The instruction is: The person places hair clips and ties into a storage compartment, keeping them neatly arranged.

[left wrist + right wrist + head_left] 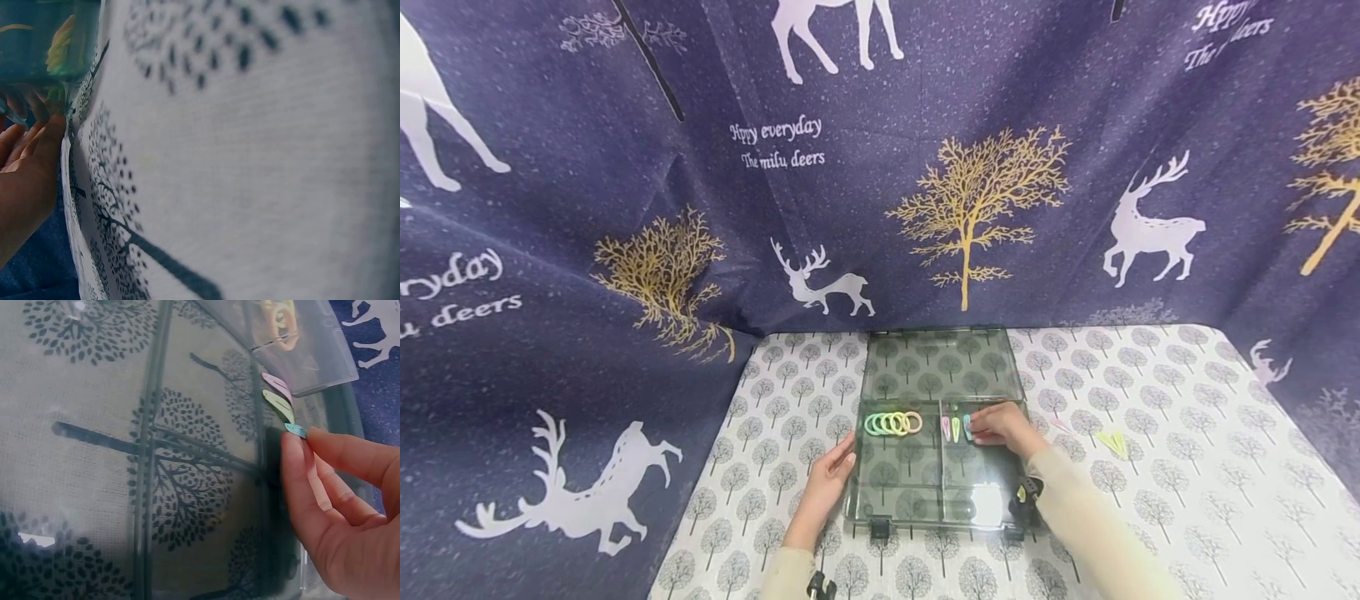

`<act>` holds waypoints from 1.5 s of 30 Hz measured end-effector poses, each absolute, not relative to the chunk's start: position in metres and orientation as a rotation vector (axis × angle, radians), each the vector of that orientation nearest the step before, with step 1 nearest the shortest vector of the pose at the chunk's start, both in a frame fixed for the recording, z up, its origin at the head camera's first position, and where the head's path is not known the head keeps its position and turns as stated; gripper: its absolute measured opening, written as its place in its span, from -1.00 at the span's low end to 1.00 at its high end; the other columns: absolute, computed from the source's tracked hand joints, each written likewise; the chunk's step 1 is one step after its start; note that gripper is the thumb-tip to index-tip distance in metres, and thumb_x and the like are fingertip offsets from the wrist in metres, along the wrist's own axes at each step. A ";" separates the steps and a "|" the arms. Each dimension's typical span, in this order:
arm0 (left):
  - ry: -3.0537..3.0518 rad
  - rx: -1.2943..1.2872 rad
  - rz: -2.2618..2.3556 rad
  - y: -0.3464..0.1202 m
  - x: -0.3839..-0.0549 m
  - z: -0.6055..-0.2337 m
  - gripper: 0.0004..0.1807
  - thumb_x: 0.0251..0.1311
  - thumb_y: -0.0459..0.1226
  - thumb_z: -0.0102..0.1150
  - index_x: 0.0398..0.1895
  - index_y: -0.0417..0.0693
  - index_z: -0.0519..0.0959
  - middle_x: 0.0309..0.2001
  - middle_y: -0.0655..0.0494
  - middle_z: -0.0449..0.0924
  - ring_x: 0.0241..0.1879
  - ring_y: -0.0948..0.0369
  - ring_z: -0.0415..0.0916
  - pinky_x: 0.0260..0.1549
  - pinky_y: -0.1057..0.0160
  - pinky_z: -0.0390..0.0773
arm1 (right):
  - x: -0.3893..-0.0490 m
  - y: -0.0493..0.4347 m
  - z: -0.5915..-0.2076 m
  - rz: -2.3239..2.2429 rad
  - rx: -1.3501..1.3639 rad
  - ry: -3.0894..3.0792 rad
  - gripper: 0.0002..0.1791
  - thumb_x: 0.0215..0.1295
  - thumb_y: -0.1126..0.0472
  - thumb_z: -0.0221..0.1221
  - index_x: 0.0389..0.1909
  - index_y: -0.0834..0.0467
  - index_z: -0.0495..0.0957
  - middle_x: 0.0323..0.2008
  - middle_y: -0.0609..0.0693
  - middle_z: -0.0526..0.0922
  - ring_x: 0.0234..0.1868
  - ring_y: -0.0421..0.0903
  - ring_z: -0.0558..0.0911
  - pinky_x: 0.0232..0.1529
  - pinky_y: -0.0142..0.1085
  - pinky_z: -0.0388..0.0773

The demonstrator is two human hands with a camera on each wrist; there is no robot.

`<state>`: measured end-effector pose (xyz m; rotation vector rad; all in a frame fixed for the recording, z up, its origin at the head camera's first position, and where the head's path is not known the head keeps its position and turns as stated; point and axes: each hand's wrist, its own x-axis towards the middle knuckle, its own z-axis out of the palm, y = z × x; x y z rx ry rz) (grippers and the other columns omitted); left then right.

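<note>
A clear dark-tinted divided case point(898, 475) lies on the table with its lid point(940, 365) folded back. In its upper right compartment, my right hand point(1002, 423) pinches a blue hair clip point(295, 430) between thumb and fingertips. A pink hair clip point(277, 384) and a yellow-green hair clip point(278, 405) lie in a row beside it. Several pastel rings point(892, 423) overlap in the upper left compartment. My left hand point(831, 468) rests against the case's left side, its fingers point(50, 140) fairly straight in the left wrist view.
To the right of the case, a pink hair clip point(1061, 426) and yellow-green hair clips point(1114, 443) lie on the tree-print tablecloth point(1180, 533). Behind the table hangs a dark blue deer-print curtain point(865, 208). Two latches, one being a black latch point(880, 528), sit on the case's front edge.
</note>
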<state>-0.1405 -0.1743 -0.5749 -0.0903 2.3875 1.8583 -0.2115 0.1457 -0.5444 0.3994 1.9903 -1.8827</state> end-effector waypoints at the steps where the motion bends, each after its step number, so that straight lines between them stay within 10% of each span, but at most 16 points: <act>1: 2.394 -0.082 1.855 -0.174 -0.140 -0.574 -0.50 0.39 -0.27 0.00 0.38 -0.05 0.31 0.36 -0.07 0.29 0.33 -0.11 0.25 0.35 -0.09 0.18 | -0.212 0.145 -0.545 -1.886 0.407 1.992 -0.68 0.08 0.58 0.20 -0.10 0.61 0.48 -0.46 0.23 0.70 -0.56 -0.12 0.66 -0.36 -0.25 0.74; 29: 2.335 -0.032 1.871 -0.169 -0.133 -0.543 -0.49 0.39 -0.34 -0.03 0.39 -0.20 0.26 0.36 -0.17 0.26 0.33 -0.15 0.22 0.34 -0.07 0.18 | -0.215 0.140 -0.545 -1.835 0.491 2.121 -0.81 -0.01 0.56 0.29 -0.34 0.55 0.56 -0.56 0.23 0.67 -0.63 -0.09 0.67 -0.44 -0.23 0.73; 45: 2.361 -0.049 1.861 -0.175 -0.138 -0.562 -0.50 0.39 -0.33 -0.02 0.38 -0.18 0.27 0.36 -0.16 0.26 0.33 -0.16 0.23 0.34 -0.09 0.18 | -0.209 0.181 -0.510 -1.829 0.031 2.160 -0.65 0.23 0.43 0.18 -0.01 0.56 0.46 -0.17 0.39 0.64 -0.24 0.12 0.70 -0.09 -0.10 0.69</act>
